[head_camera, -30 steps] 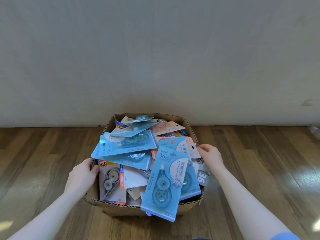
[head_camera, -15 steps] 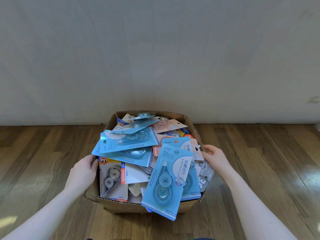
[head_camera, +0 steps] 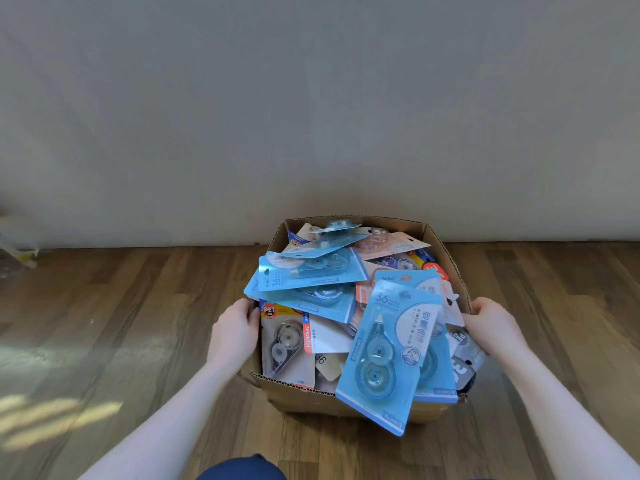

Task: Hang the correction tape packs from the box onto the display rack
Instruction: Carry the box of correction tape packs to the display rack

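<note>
A brown cardboard box (head_camera: 446, 258) sits on the wooden floor against the wall, heaped with correction tape packs. A large light-blue pack (head_camera: 388, 355) leans over the box's near rim, and another blue pack (head_camera: 308, 270) lies on top at the back left. A clear pack with a red strip (head_camera: 287, 344) lies at the near left. My left hand (head_camera: 233, 332) grips the box's left wall. My right hand (head_camera: 495, 323) grips the right wall, fingers curled over the rim. No display rack is in view.
A plain grey wall (head_camera: 311, 116) rises just behind the box. Wooden floor (head_camera: 104, 323) spreads to both sides, with bright light patches at the lower left. A small blurred object (head_camera: 14, 251) lies at the far left by the wall base.
The box now appears further right in the view and closer. Both hands keep their hold on its side walls.
</note>
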Demonstrator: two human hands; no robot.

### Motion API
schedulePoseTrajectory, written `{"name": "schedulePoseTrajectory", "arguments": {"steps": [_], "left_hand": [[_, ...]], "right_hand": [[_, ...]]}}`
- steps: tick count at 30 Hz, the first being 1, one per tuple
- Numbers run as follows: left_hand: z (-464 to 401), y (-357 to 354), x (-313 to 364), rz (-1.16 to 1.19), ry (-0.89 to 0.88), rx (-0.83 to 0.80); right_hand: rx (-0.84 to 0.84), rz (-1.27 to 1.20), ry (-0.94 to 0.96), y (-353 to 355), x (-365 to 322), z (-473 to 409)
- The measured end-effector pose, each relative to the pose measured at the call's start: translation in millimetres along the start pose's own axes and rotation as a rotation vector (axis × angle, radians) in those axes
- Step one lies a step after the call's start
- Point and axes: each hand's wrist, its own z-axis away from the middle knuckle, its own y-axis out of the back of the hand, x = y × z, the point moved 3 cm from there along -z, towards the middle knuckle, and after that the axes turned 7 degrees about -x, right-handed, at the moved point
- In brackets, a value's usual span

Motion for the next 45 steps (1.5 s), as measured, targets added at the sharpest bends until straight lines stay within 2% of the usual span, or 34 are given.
{"name": "schedulePoseTrajectory", "arguments": {"steps": [11, 20, 26, 30, 39, 45], "left_hand": [[-7, 5, -3, 0.007, -0.096, 0.072], [-15, 40, 19, 0.083, -0.101, 0.136], [-5, 130, 73, 0.107, -0.117, 0.169], [9, 208, 122, 0.223, -0.081, 0.150], [51, 382, 237, 0.087, -0.178, 0.095], [65, 454, 291, 0.163, -0.195, -0.035]], "right_hand": [[-0.161, -0.131, 0.089, 11, -6, 5], [-0.120, -0.195, 0.147, 42, -33, 10], [-0.049, -0.251, 0.148, 104, -89, 55], [-0.028, -0.236, 0.138, 165, -136, 95], [-0.026, -0.202, 0.093, 322, -221, 203], [0.034, -0.190, 0.053, 405, -256, 260]]}}
